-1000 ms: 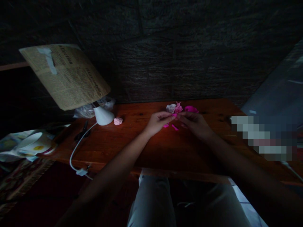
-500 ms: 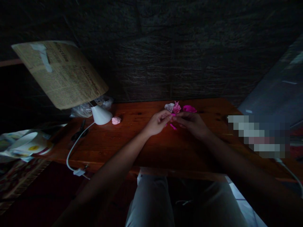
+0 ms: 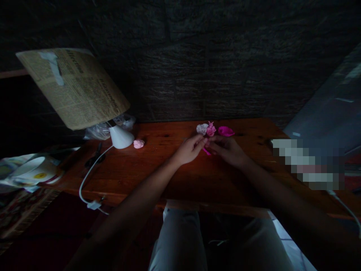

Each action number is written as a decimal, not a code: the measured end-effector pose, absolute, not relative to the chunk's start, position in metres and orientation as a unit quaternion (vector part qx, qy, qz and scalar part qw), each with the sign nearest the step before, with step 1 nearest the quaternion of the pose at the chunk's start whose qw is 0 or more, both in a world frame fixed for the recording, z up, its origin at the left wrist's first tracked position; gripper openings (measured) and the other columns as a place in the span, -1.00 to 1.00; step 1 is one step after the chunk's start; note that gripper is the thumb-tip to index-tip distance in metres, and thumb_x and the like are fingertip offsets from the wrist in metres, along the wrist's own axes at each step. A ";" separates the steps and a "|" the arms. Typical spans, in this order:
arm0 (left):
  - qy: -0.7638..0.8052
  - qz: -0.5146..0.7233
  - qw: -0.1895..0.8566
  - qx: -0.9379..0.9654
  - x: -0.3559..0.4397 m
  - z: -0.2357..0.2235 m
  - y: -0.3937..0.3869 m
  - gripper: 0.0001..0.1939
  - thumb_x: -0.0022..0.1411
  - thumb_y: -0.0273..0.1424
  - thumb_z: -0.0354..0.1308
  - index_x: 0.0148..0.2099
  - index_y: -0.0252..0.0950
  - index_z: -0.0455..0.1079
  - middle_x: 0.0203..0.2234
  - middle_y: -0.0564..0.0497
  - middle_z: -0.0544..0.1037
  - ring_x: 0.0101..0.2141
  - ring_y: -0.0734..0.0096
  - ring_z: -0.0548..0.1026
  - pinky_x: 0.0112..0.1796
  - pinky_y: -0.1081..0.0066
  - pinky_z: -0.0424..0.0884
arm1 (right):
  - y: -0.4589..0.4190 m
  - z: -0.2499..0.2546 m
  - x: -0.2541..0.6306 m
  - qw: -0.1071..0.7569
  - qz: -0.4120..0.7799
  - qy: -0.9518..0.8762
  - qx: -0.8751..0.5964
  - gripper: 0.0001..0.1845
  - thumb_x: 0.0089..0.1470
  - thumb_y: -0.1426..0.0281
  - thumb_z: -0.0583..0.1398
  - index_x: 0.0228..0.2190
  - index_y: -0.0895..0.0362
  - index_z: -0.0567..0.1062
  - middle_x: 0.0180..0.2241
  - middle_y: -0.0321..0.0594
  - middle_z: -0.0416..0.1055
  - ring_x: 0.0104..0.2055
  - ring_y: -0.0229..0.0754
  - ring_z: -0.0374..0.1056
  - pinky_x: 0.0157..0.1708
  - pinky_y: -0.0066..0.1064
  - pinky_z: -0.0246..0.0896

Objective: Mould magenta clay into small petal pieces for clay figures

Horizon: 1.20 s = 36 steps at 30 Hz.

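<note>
My left hand (image 3: pixel 189 149) and my right hand (image 3: pixel 227 150) meet fingertip to fingertip over the middle of the wooden table (image 3: pixel 158 173). Both pinch a small magenta piece (image 3: pixel 207 151) that shows between and just under the fingers. Right behind the hands lie a whitish lump (image 3: pixel 202 128), a pink crumpled lump (image 3: pixel 211 129) and a flat magenta lump (image 3: pixel 225 131). The scene is dim, so the material of these pieces is unclear.
A white lamp base (image 3: pixel 121 137) with a newspaper-covered shade (image 3: pixel 73 88) stands at the table's left, its cable (image 3: pixel 84 184) hanging over the edge. A pale pink lump (image 3: pixel 138 143) lies beside it. Scissors (image 3: pixel 94 158) and a plastic bag (image 3: pixel 98 131) are nearby. A dark wall rises behind.
My hands dropped slightly toward the table and stayed joined on the magenta piece. The loose magenta strips seen beneath them earlier are mostly covered now.
</note>
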<state>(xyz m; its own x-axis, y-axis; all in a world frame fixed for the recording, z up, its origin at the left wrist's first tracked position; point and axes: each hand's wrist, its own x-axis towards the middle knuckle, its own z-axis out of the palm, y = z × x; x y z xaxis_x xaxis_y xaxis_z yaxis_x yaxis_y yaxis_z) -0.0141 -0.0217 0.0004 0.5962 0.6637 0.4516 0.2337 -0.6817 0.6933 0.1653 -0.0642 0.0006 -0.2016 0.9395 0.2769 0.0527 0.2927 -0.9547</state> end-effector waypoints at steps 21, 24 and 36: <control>0.268 0.394 0.366 0.799 -0.011 -0.003 -0.019 -0.66 0.39 -0.16 0.00 -0.30 -0.32 0.35 -0.51 0.06 0.39 -0.46 0.51 0.31 -0.41 0.48 0.24 | -0.067 0.006 0.164 0.522 0.473 -0.575 -0.416 -0.58 -0.17 -0.01 0.42 -0.43 0.08 0.64 -0.46 -0.26 0.52 -0.53 -0.33 0.20 -0.51 -0.44 0.10; 0.261 0.380 0.349 0.816 -0.013 -0.002 -0.019 -0.65 0.39 -0.19 0.00 -0.35 -0.32 0.35 -0.54 0.08 0.37 -0.48 0.51 0.30 -0.42 0.47 0.21 | -0.067 0.005 0.164 0.515 0.478 -0.580 -0.413 -0.57 -0.16 -0.02 0.42 -0.41 0.08 0.65 -0.46 -0.26 0.52 -0.51 -0.33 0.21 -0.49 -0.44 0.11; 0.232 0.386 0.375 0.810 -0.015 0.004 -0.020 -0.62 0.36 -0.17 0.01 -0.44 -0.30 0.26 -0.59 0.13 0.26 -0.52 0.54 0.20 -0.46 0.47 0.12 | -0.066 0.005 0.163 0.517 0.493 -0.565 -0.413 -0.55 -0.21 -0.01 0.43 -0.42 0.09 0.66 -0.49 -0.27 0.51 -0.53 -0.35 0.20 -0.52 -0.46 0.08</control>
<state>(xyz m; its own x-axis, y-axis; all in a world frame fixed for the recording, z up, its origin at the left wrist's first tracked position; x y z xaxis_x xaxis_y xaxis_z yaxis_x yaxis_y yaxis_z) -0.0151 -0.0203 0.0036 0.5943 0.6651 0.4521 0.0861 -0.6116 0.7865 0.1629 -0.0664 0.0049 -0.1242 0.9764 0.1769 -0.0435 0.1727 -0.9840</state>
